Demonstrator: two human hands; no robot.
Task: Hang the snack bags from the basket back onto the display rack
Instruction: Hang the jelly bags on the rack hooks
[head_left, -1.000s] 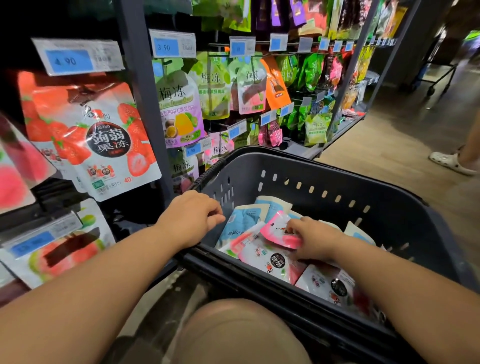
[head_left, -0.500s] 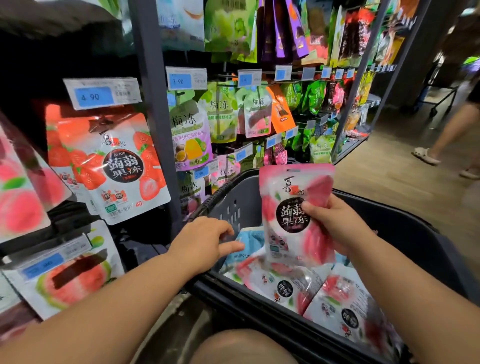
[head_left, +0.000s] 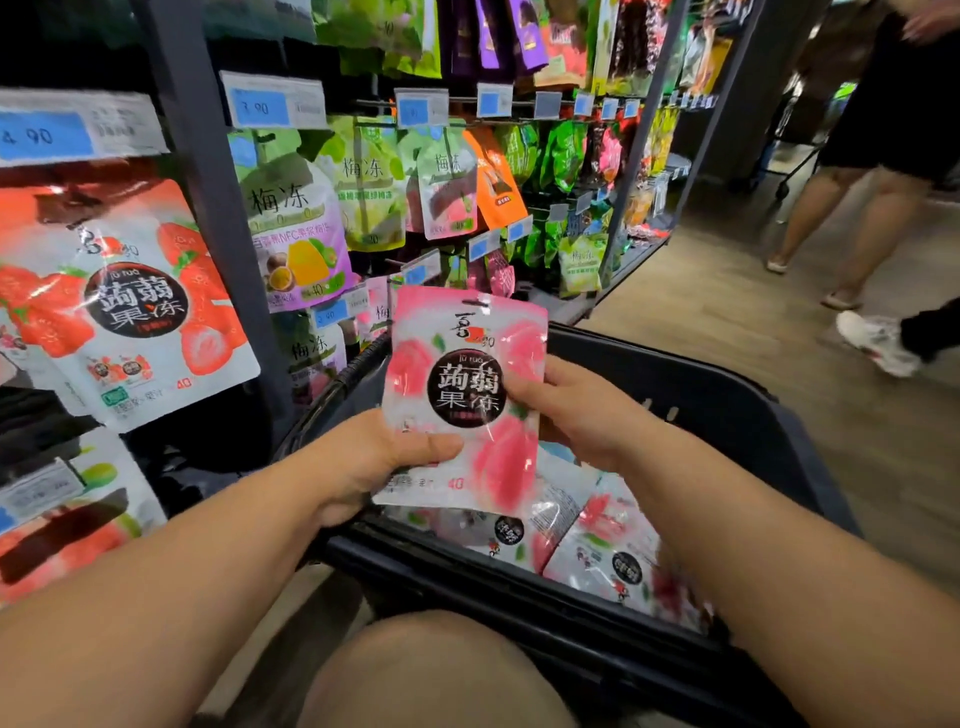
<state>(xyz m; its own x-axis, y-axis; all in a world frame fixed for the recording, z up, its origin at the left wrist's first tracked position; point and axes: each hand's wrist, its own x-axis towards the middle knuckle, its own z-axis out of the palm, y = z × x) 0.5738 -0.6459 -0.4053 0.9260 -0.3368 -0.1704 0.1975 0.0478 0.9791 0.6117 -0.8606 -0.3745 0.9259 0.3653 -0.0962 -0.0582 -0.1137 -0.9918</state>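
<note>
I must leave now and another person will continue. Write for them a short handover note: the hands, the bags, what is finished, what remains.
The left hand pinches the pink peach bag at its lower left edge. The right hand grips its right edge.
The bag is upright above the basket, not yet on the display rack.
Done: this bag is out of the basket.
Left: hang it on a hook, then hang the other bags lying in the basket.

— Left hand (head_left: 374, 467)?
— Forearm comes in from the lower left; the thumb lies across the lower left front of the bag (head_left: 467, 395), gripping it.
— Right hand (head_left: 576, 415)?
— Forearm from the lower right; it pinches the bag's right edge.
</note>
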